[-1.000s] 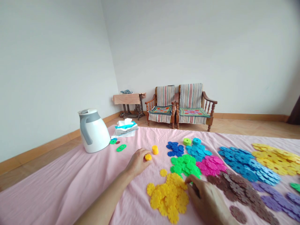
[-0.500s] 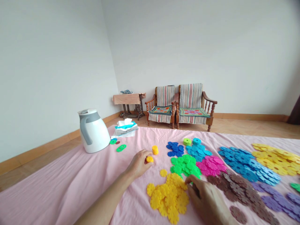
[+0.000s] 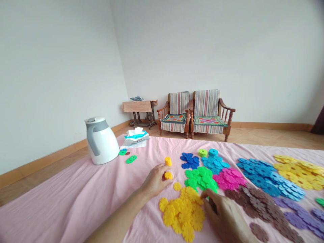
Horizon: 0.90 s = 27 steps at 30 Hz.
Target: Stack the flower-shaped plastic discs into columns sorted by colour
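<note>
Taller yellow stack [image 3: 168,161] and blue discs [image 3: 189,161] flank a free cloth lane [image 3: 176,165].

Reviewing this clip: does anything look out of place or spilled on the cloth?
Nothing looks spilled. A brownish-red disc and green discs lie near the jug, oddly far from the colour piles. A lone yellow disc sits off its heap.

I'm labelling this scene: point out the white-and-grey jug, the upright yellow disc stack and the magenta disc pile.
White-and-grey jug [image 3: 105,144], head view: on its white body.
Upright yellow disc stack [image 3: 168,162], head view: on its side.
Magenta disc pile [image 3: 230,178], head view: on its middle.
</note>
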Available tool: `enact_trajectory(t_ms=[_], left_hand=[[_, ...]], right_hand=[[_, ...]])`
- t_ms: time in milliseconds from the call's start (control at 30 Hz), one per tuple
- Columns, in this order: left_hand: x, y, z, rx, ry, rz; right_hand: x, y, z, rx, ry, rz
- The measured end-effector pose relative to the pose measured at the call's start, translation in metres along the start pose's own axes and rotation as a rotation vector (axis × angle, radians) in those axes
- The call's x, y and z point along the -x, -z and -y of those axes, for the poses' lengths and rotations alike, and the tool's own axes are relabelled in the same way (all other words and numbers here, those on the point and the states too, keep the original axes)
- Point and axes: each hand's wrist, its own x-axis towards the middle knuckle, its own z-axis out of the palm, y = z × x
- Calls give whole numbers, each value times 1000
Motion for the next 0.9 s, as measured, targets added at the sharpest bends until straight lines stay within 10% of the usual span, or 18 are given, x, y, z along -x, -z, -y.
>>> enact_trajectory(t_ms=[200,433,900], left_hand=[[1,12,-11,-35,-76,-44],[10,14,-39,-242,-322,248],[14,7,-47,-255,-222,291]], right_hand=[[0,1,0,0,-8,18],[0,4,3,-23,-7,6],[0,2,2,-3,6,-10]])
